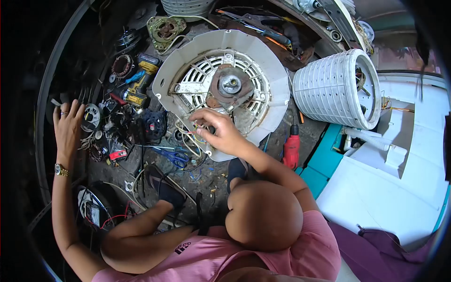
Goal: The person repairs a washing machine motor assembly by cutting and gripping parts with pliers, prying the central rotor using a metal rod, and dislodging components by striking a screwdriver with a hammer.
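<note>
My right hand is closed on thin coloured wires at the near rim of a large round white plastic housing. In the middle of that housing sits a rusty motor mount with a metal hub. My left hand reaches far out to the left, its fingers stretched and slightly bent over dark clutter. Close by its fingertips are a small pale piece and a round white-rimmed part. Whether the fingertips touch anything is hard to see.
A yellow cordless drill, blue-handled scissors and a red drill lie around the housing. To the right lies a white perforated drum beside a white and teal machine body. Motor parts and a multimeter crowd the left.
</note>
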`<action>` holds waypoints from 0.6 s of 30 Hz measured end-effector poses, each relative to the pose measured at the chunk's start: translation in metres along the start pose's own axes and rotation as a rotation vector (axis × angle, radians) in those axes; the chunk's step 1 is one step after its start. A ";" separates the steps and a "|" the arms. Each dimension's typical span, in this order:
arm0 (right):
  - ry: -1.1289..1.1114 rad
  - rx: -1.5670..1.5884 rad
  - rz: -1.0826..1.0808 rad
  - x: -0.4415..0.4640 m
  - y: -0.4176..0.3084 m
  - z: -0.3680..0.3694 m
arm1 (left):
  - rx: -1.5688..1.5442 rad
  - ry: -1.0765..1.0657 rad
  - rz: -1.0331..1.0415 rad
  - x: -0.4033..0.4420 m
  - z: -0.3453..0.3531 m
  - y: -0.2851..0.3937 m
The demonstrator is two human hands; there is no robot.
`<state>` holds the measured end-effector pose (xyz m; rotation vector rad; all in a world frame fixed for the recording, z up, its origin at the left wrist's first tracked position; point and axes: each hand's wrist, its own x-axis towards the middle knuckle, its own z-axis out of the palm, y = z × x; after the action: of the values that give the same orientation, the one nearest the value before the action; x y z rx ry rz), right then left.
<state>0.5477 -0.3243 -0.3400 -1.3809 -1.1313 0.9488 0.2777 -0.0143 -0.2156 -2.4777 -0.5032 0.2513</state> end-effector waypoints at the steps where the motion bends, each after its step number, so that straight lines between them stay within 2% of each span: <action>1: -0.044 0.102 0.081 -0.002 0.003 0.002 | 0.016 0.014 0.038 0.000 0.000 -0.008; 3: -0.060 0.248 0.209 -0.006 0.014 0.005 | 0.003 0.123 0.069 0.003 -0.007 -0.017; 4: -0.068 0.321 0.275 -0.008 0.017 0.006 | -0.073 0.164 0.156 0.007 -0.019 -0.012; 6: -0.032 0.464 0.206 -0.006 0.019 0.015 | -0.225 0.244 0.326 0.017 -0.053 0.012; 7: -0.014 0.530 0.168 -0.004 0.018 0.018 | -0.250 0.406 0.429 0.025 -0.064 0.036; 10: -0.043 0.623 0.097 0.003 0.011 0.022 | -0.397 0.515 0.664 0.047 -0.091 0.109; 11: -0.082 0.624 0.105 0.003 0.004 0.017 | -0.370 0.585 0.698 0.059 -0.103 0.135; 14: 0.018 0.979 0.250 -0.012 -0.013 0.003 | -0.552 0.690 0.871 0.088 -0.107 0.203; 16: 0.015 1.122 0.179 -0.029 -0.027 -0.014 | -0.605 0.806 0.880 0.103 -0.109 0.239; 18: 0.090 1.314 0.086 -0.046 -0.015 -0.023 | -0.760 0.825 0.737 0.107 -0.118 0.264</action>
<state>0.5571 -0.3744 -0.3248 -0.3650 -0.1868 1.2993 0.4875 -0.2305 -0.2827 -3.0452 0.8144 -0.8071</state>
